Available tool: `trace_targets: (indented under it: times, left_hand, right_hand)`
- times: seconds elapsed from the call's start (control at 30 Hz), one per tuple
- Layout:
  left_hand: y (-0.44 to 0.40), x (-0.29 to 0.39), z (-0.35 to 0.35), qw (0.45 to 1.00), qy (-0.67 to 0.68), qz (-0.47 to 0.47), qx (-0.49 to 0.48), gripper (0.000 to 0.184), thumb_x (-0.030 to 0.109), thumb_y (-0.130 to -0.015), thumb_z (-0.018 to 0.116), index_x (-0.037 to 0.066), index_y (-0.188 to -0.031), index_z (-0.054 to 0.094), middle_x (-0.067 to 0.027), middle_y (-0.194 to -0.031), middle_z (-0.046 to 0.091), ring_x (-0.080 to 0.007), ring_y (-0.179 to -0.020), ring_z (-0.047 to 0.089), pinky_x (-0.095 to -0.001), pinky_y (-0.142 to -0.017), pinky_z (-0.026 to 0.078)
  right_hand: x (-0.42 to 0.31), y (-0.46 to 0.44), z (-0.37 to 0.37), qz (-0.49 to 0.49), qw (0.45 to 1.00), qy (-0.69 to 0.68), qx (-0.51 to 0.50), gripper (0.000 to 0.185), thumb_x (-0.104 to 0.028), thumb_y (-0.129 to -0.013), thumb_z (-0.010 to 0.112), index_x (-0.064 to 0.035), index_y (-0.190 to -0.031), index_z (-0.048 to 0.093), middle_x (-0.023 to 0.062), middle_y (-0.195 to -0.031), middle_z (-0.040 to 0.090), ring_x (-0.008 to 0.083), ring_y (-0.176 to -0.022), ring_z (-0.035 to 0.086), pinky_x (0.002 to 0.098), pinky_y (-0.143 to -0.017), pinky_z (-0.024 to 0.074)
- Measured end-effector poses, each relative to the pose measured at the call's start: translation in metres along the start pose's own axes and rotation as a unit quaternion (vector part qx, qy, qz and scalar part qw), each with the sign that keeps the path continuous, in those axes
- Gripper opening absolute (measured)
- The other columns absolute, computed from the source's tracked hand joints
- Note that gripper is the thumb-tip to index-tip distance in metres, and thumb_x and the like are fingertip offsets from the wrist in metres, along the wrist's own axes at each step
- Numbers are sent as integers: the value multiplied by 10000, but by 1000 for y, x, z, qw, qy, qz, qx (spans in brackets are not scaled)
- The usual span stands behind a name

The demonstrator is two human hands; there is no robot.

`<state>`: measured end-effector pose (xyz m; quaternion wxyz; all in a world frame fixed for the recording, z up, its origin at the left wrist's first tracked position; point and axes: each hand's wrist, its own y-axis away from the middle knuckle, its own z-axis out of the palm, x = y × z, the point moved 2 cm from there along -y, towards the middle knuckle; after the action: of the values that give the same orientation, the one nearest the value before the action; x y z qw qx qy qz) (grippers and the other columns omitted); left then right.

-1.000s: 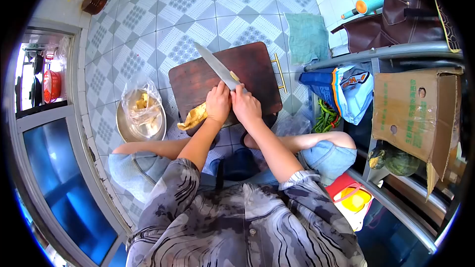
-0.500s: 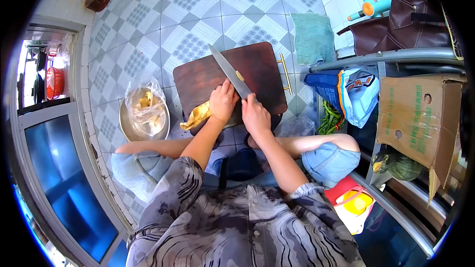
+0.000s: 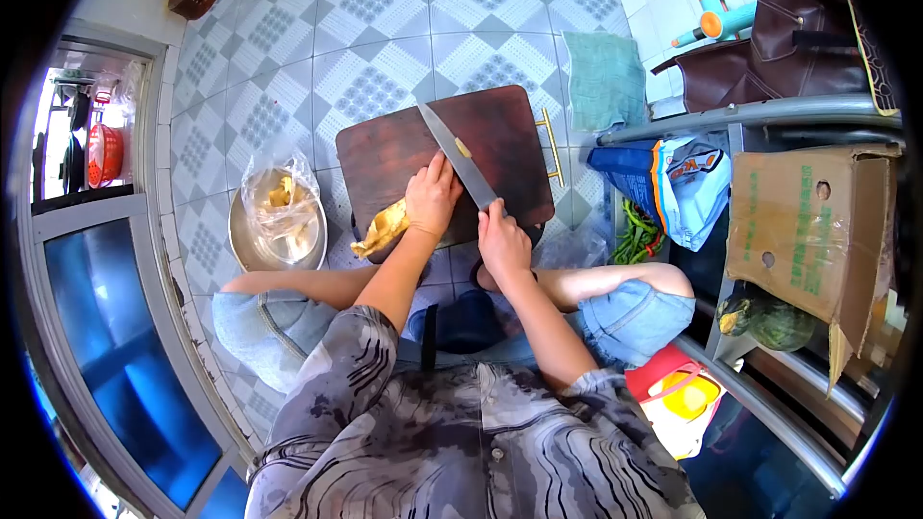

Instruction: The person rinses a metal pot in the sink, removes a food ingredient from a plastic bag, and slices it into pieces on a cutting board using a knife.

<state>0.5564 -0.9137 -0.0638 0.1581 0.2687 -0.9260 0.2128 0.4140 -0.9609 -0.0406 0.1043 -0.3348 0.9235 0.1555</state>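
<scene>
A dark reddish-brown cutting board (image 3: 370, 159) lies in front of me. My right hand (image 3: 504, 242) is wrapped round the handle of a large knife (image 3: 461, 165), whose blade points up and left across the board. Beside the blade is a small pale slice (image 3: 462, 147). My left hand (image 3: 432, 198) rests on the board left of the blade, fingertips near it; what lies under its fingers is hidden. A yellowish, wrinkled piece of food (image 3: 383, 229) lies at the board's lower left edge, next to my left wrist.
Left of the board stands a metal bowl (image 3: 240, 245) with a plastic bag (image 3: 279, 197) of yellowish pieces. At right are green peppers (image 3: 635, 235), a blue-and-white bag (image 3: 694, 187), a cardboard box (image 3: 793, 221) and a dark green squash (image 3: 779, 325) on a metal rack (image 3: 711, 117).
My right hand and the knife's handle have moved right and slightly down, away from my left hand. The blade now stands steeper over the board.
</scene>
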Motion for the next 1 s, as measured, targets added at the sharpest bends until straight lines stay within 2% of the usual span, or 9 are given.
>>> trace_targets:
  times: [0.17, 0.27, 0.4, 0.47, 0.57, 0.63, 0.73, 0.83, 1.0]
  left_hand:
    - [4, -5, 4, 1000, 15, 4, -10, 375, 128, -720, 668, 38, -1083, 634, -94, -1169, 596, -257, -779, 599, -384, -689, 489]
    - [3, -7, 5, 1000, 19, -13, 16, 363, 120, -724, 662, 34, -1075, 635, -101, -1163, 597, -267, -785, 601, -385, -695, 490]
    - [5, -2, 3, 1000, 0, -18, -5, 380, 162, -731, 661, 60, -1096, 638, -87, -1190, 594, -234, -774, 598, -368, -710, 498]
    - [4, -1, 2, 1000, -4, -17, -12, 405, 163, -731, 665, 58, -1120, 631, -85, -1196, 591, -235, -776, 597, -369, -702, 499]
    - [4, 0, 0, 1000, 1, -1, 11, 398, 154, -729, 664, 55, -1113, 632, -84, -1185, 593, -236, -775, 599, -368, -700, 500]
    - [4, -2, -1, 1000, 9, -1, 4, 387, 149, -727, 662, 53, -1102, 635, -85, -1186, 593, -236, -777, 601, -368, -703, 500]
    - [3, -3, -2, 1000, 20, 0, -3, 367, 140, -725, 659, 48, -1080, 640, -87, -1183, 593, -238, -781, 607, -369, -709, 501]
    - [3, -6, -2, 1000, 20, -12, -11, 351, 136, -724, 658, 48, -1063, 644, -90, -1175, 594, -242, -784, 613, -372, -714, 502]
    - [2, -4, -1, 999, 14, -28, -12, 355, 134, -728, 657, 59, -1074, 647, -87, -1167, 594, -245, -785, 617, -376, -715, 506]
  right_hand:
    - [-28, -49, -1, -40, 999, -21, 18, 405, -351, -959, 456, 2, -1157, 467, 208, -712, 636, 343, -599, 663, 421, -502, 550]
    - [-37, -62, -2, -43, 999, -11, -13, 391, -344, -973, 426, 1, -1153, 450, 216, -719, 643, 374, -645, 659, 463, -554, 542]
    - [-22, -43, -8, -40, 998, -46, -19, 383, -347, -974, 421, -20, -1173, 441, 213, -718, 642, 387, -657, 658, 479, -570, 538]
    - [-9, -17, -4, -14, 999, -41, -12, 402, -357, -967, 438, -9, -1167, 444, 201, -714, 638, 354, -603, 659, 432, -510, 545]
    - [-1, 8, -3, 16, 1000, 5, -5, 398, -357, -967, 439, -9, -1161, 446, 221, -729, 639, 359, -607, 658, 437, -511, 544]
    - [-4, -1, 0, 15, 1000, 4, -11, 401, -359, -967, 438, -6, -1156, 447, 224, -733, 639, 362, -614, 661, 439, -515, 547]
    - [-19, -39, 2, -43, 999, -4, 11, 412, -369, -969, 436, -6, -1163, 452, 210, -728, 639, 341, -612, 666, 419, -514, 553]
    - [-31, -58, 4, -40, 999, -2, 2, 423, -377, -967, 439, -5, -1169, 451, 214, -743, 644, 345, -628, 668, 421, -533, 556]
    - [-22, -36, -1, -42, 999, -8, 9, 428, -372, -970, 430, -4, -1188, 444, 208, -741, 645, 352, -636, 666, 429, -555, 556]
